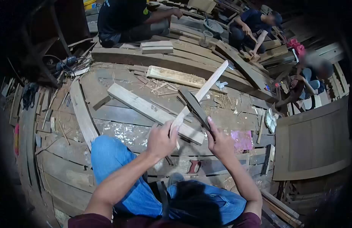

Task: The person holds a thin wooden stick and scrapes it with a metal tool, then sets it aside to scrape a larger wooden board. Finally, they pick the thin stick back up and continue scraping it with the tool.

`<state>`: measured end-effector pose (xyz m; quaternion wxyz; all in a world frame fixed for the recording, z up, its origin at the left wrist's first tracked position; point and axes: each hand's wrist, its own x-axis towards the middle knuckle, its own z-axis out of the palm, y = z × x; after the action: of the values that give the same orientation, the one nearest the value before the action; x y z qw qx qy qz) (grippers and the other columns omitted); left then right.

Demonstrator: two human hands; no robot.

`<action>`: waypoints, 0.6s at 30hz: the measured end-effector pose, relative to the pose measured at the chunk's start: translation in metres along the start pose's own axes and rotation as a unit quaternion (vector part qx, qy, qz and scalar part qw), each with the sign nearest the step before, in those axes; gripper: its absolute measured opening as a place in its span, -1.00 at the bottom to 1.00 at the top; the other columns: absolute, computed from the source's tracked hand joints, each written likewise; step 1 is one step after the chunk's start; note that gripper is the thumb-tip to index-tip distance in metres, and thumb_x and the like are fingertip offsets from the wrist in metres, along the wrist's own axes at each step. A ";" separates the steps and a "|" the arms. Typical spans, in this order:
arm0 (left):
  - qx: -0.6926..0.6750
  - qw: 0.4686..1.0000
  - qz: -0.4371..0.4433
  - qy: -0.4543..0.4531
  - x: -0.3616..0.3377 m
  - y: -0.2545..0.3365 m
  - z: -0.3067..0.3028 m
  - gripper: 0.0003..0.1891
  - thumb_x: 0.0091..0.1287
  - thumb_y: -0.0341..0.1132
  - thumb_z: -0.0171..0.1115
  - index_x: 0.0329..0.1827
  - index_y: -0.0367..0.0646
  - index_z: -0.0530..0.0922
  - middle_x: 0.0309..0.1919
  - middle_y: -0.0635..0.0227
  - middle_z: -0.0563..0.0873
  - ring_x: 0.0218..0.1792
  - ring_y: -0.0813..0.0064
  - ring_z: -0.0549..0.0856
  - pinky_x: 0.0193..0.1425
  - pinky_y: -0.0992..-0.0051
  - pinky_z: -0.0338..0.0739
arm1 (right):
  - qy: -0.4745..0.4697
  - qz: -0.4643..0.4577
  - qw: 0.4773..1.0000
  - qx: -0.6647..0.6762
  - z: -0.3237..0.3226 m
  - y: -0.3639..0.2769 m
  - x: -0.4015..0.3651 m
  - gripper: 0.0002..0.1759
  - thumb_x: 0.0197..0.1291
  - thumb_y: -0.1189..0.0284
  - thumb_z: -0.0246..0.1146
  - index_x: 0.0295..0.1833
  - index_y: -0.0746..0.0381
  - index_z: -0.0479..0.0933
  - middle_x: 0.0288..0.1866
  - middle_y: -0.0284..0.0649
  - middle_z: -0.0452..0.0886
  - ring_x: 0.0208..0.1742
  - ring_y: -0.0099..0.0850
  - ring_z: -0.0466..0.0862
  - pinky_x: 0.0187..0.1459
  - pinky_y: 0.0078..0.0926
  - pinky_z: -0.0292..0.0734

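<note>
A long pale wooden strip [212, 80] slants up and away from my left hand [162, 140], whose fingers are wrapped around its near part. Its far end narrows to a rounded tip. My right hand [221, 142] grips a dark, flat, blade-like tool [195, 107], which crosses the strip just beyond my left hand; its exact kind I cannot tell. Below both hands a pale squared timber [145, 106] lies at a slant on the floor. Between my bent knees and that timber rests a handsaw with a reddish handle [194, 166].
A thick long beam [130, 59] runs across the back, with a yellowish board [176, 77] before it. Wood scraps and shavings litter the plank floor. A panelled door [312, 140] lies at right. Several people [122, 19] sit beyond. A power tool [65, 64] lies at left.
</note>
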<state>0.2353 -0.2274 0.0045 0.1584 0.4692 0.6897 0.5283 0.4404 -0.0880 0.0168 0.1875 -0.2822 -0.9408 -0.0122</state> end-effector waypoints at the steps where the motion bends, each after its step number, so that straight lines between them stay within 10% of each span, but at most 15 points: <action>1: 0.015 1.000 0.006 0.006 -0.001 -0.003 0.001 -0.81 0.33 -0.31 0.18 -0.11 -0.23 0.59 -0.53 -0.01 0.66 -0.49 -0.06 0.67 -0.42 0.11 0.53 | 0.014 -0.003 1.000 0.014 0.001 0.009 0.006 -0.34 0.29 0.36 0.20 0.49 -0.18 0.22 -0.48 0.05 0.60 -0.58 0.01 0.57 -0.53 -0.12 0.46; 5: 0.033 0.996 0.081 -0.025 -0.011 -0.002 0.011 -0.81 0.31 -0.31 0.21 -0.11 -0.23 0.59 -0.57 0.01 0.65 -0.52 -0.03 0.67 -0.47 0.13 0.52 | 0.050 0.209 0.974 -0.078 -0.035 0.066 0.029 -0.33 0.33 0.28 0.15 0.52 -0.20 0.14 -0.55 0.08 0.57 -0.55 0.06 0.59 -0.51 -0.04 0.44; 18: -0.004 0.996 0.025 -0.086 -0.009 0.000 0.007 -0.82 0.31 -0.36 0.21 -0.11 -0.25 0.61 -0.54 0.03 0.66 -0.50 0.03 0.69 -0.42 0.22 0.57 | 0.084 0.166 0.982 0.022 -0.019 0.059 0.011 -0.32 0.31 0.31 0.18 0.52 -0.12 0.17 -0.52 0.04 0.60 -0.54 0.00 0.61 -0.48 -0.09 0.47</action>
<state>0.2451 -0.2305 -0.0007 0.2053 0.5296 0.6595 0.4924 0.4699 -0.0355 0.0334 0.2712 -0.4283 -0.8619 0.0163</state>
